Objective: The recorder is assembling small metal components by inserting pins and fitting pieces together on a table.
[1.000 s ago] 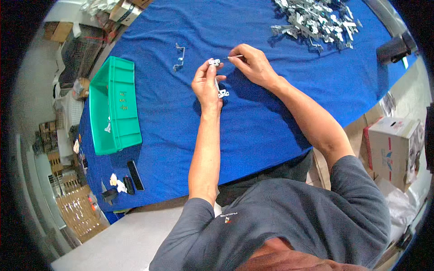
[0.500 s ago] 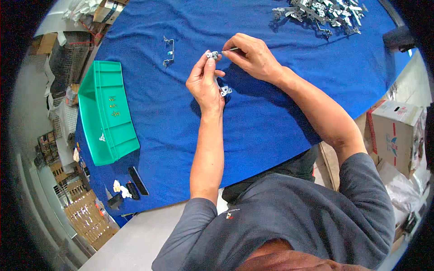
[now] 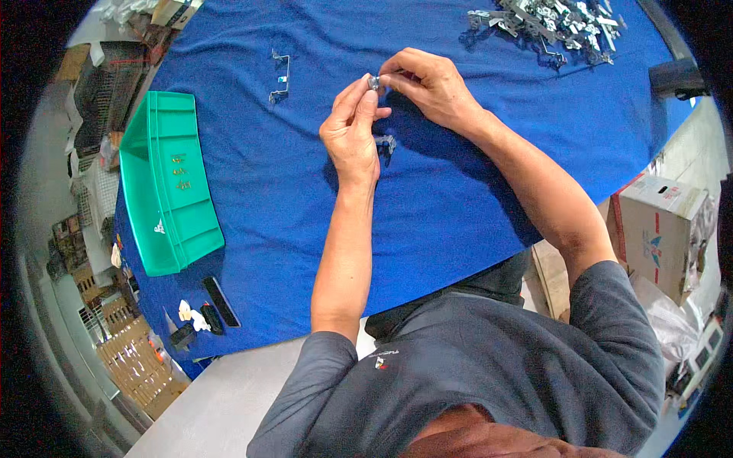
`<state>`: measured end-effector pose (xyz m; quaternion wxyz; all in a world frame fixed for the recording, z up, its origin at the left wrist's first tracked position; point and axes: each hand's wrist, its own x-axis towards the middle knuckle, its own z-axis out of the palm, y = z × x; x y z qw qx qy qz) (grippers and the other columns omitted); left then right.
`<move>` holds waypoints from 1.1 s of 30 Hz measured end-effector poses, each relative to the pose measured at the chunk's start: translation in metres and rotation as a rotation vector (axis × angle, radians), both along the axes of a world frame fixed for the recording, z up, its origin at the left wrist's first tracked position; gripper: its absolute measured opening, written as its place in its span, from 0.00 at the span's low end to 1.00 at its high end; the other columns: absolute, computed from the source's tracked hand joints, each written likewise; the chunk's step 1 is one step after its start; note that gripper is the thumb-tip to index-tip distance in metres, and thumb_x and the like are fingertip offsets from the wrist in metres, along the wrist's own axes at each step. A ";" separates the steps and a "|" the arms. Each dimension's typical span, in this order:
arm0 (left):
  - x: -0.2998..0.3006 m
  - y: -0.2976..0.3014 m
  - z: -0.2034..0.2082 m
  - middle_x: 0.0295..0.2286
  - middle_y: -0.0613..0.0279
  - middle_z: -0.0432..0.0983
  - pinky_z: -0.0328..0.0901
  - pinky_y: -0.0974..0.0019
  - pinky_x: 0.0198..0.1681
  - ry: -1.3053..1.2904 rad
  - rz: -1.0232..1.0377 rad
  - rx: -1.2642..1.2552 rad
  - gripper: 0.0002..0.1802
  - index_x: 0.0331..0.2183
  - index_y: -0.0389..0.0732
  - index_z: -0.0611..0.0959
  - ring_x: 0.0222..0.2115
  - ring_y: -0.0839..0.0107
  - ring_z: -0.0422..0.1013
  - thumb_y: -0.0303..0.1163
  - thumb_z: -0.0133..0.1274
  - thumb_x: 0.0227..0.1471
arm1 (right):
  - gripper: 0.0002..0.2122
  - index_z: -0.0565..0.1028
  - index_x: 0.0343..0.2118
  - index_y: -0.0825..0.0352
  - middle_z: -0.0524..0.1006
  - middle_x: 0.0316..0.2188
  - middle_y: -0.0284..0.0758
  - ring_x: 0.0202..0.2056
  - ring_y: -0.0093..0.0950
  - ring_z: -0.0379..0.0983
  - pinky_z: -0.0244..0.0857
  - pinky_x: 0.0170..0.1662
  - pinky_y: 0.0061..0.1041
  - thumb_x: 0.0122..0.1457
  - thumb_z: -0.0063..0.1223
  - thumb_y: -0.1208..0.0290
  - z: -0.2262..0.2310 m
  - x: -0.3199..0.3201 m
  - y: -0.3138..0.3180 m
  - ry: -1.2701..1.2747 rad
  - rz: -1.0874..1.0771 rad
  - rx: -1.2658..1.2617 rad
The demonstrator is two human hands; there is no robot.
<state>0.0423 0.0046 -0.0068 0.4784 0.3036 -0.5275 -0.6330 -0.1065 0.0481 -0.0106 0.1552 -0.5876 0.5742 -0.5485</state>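
My left hand point(image 3: 353, 141) is closed around a silvery metal bracket. The bracket's far end point(image 3: 373, 82) shows between thumb and fingertips, and its near end point(image 3: 387, 143) sticks out beside the wrist. Right beside the far end, my right hand point(image 3: 431, 85) is closed in a pinch, its fingertips against the bracket. A thin rod-like piece in that pinch is mostly hidden by the fingers. To the left of my hands, a similar slim metal bracket point(image 3: 282, 79) lies alone on the blue cloth point(image 3: 282, 206).
A green bin point(image 3: 205, 221) at the left holds several small brass-coloured pieces point(image 3: 181, 172) and a small silvery part point(image 3: 159, 227). Metal brackets are heaped point(image 3: 553, 30) at the far right. A flat black object point(image 3: 221, 301) lies near the front left edge. A carton point(image 3: 660, 229) stands right of the table.
The bracket in my left hand has turned, so its ends look different. My right fingertips have come closer to its far end, and the thin rod is now mostly covered. The view has shifted slightly.
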 end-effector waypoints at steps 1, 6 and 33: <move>0.000 0.001 0.001 0.39 0.54 0.77 0.75 0.72 0.30 -0.006 -0.020 -0.001 0.12 0.42 0.31 0.81 0.37 0.68 0.76 0.20 0.53 0.54 | 0.05 0.77 0.35 0.68 0.76 0.28 0.37 0.28 0.27 0.73 0.66 0.32 0.25 0.58 0.55 0.73 0.000 0.000 0.000 -0.063 0.011 0.048; 0.001 0.002 0.006 0.40 0.52 0.77 0.75 0.73 0.28 0.125 -0.053 0.088 0.15 0.45 0.31 0.78 0.37 0.68 0.76 0.20 0.53 0.54 | 0.07 0.77 0.33 0.68 0.76 0.28 0.41 0.32 0.39 0.74 0.67 0.35 0.33 0.58 0.53 0.68 0.001 -0.002 -0.002 0.076 0.002 0.022; 0.006 0.011 0.010 0.35 0.62 0.74 0.69 0.77 0.31 -0.022 -0.166 -0.020 0.29 0.56 0.35 0.69 0.33 0.79 0.71 0.19 0.54 0.51 | 0.12 0.77 0.38 0.68 0.77 0.31 0.40 0.33 0.37 0.75 0.68 0.38 0.31 0.49 0.52 0.82 -0.003 -0.003 -0.003 0.048 0.034 0.053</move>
